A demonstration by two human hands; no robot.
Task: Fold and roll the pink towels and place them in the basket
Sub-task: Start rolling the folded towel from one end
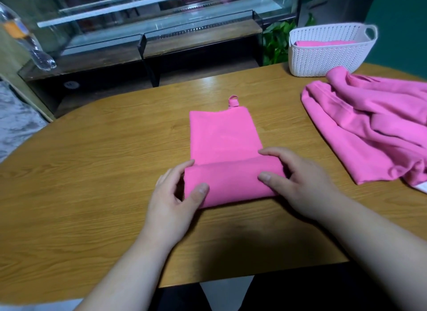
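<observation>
Far to the left of the grip, a clear plastic bottle [25,37] hangs at the picture's edge. A glass case [161,33] runs behind the table [92,172].

On the table, the left hand [175,195] grips the left end of a pink towel [225,135]. Its thumb lies on top of the rolled part and its fingers curl round the far side. The towel is a folded strip. Its near end is rolled up between the two hands. The rest lies flat and stretches away from the grip, with a small loop [233,101] at the far edge. The right hand [298,181] holds the right end of the roll the same way, thumb on top and fingers curled over the far side. Both hands are closed on the cloth.

Farther back and to the right of the grip, a green plant [276,44] shows behind the table edge. Right of it, a white basket [328,54] stands at the table's far corner with a second towel [323,43] inside. Well to the right of the right hand lies an unfolded heap of towels [374,125], its far tip in front of the basket's foot.
</observation>
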